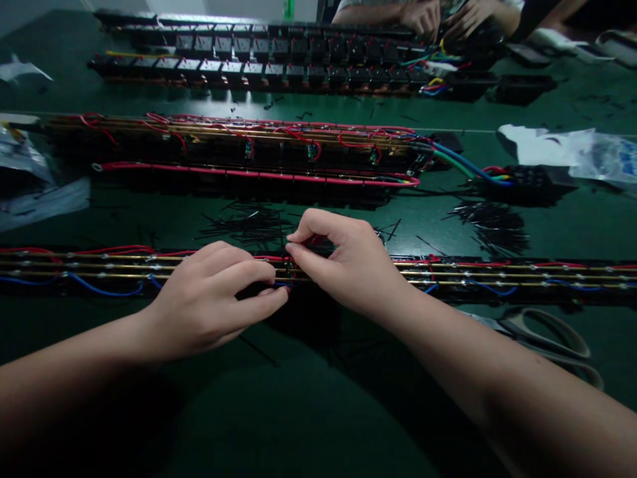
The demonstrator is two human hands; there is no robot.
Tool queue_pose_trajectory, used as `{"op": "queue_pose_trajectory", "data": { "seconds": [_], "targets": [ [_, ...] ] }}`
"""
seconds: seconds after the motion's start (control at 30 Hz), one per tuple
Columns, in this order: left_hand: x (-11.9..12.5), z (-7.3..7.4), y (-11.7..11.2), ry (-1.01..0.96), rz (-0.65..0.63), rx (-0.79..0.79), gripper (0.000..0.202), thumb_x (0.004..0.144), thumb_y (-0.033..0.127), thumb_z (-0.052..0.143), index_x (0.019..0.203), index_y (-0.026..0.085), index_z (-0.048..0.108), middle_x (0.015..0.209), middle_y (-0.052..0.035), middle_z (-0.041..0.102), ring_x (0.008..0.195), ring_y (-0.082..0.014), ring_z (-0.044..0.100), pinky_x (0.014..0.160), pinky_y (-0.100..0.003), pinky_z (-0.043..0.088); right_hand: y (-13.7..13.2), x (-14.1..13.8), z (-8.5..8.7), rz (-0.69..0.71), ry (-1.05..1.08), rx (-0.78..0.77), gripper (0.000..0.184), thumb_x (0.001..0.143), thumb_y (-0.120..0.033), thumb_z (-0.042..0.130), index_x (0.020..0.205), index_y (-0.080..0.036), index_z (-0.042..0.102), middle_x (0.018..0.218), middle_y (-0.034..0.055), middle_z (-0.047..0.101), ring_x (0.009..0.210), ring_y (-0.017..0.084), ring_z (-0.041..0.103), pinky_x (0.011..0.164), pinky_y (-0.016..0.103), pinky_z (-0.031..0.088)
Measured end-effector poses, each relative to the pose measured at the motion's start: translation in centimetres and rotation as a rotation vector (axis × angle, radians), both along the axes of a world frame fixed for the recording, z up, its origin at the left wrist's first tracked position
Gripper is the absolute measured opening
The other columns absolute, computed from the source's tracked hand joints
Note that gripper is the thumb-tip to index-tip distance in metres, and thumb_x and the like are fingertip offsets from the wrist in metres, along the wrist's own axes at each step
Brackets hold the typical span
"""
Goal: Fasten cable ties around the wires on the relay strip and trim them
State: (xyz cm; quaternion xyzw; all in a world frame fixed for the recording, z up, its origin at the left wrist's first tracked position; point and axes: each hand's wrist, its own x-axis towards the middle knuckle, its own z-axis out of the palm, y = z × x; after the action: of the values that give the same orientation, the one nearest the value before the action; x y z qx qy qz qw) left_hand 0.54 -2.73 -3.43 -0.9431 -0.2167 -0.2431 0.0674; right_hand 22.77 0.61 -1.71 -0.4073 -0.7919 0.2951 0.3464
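A long black strip with brass rods (pixel 119 267) runs across the bench in front of me, with red wires (pixel 117 249) and blue wires (pixel 104 290) along it. My right hand (pixel 343 255) pinches a thin black cable tie (pixel 287 262) that stands up at the strip's middle. Just left of it, my left hand (pixel 213 295) rests against the strip with fingers curled. Its thumb and finger close in beside the tie and a blue wire; what lies between them is hidden.
Loose black cable ties (pixel 249 224) lie behind the strip, with another pile (pixel 492 226) to the right. Scissors (pixel 542 335) lie under my right forearm. Farther back are wired assemblies (pixel 259 176), a plastic bag (pixel 592 156) and a co-worker's hands (pixel 423 18).
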Motion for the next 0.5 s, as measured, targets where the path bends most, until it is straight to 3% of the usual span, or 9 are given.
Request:
{"op": "queue_pose_trajectory", "data": {
  "seconds": [0.2,0.37,0.5],
  "targets": [
    [0.77,0.11,0.01,0.013,0.009,0.125,0.014,0.092,0.01,0.06,0.1,0.018,0.067,0.095,-0.0065,0.07,0.08,-0.0215,0.06,0.07,-0.037,0.046,-0.02,-0.06,0.15,-0.003,-0.016,-0.033,0.011,0.081,-0.009,0.059,0.073,-0.018,0.059,0.072,-0.0032,0.063,0.07,0.012,0.057,0.065,0.024,0.035],
    [0.9,0.07,-0.48,-0.02,0.094,0.011,0.016,0.093,0.015,0.06,0.105,0.023,0.068,0.096,-0.006,0.07,0.086,-0.0225,0.06,0.072,-0.038,0.046,-0.01,-0.05,-0.09,0.038,-0.037,-0.051,0.008,0.082,-0.011,0.058,0.078,-0.018,0.058,0.075,-0.0024,0.064,0.07,0.012,0.057,0.063,0.024,0.035],
    [0.97,0.05,-0.55,-0.05,0.137,-0.035,0.012,0.093,0.018,0.06,0.098,0.023,0.071,0.094,-0.0056,0.07,0.086,-0.0217,0.061,0.073,-0.037,0.046,-0.15,-0.05,0.31,0.063,-0.053,-0.03,0.007,0.083,-0.011,0.058,0.082,-0.018,0.059,0.079,-0.0013,0.066,0.074,0.013,0.059,0.067,0.024,0.039]
  ]
}}
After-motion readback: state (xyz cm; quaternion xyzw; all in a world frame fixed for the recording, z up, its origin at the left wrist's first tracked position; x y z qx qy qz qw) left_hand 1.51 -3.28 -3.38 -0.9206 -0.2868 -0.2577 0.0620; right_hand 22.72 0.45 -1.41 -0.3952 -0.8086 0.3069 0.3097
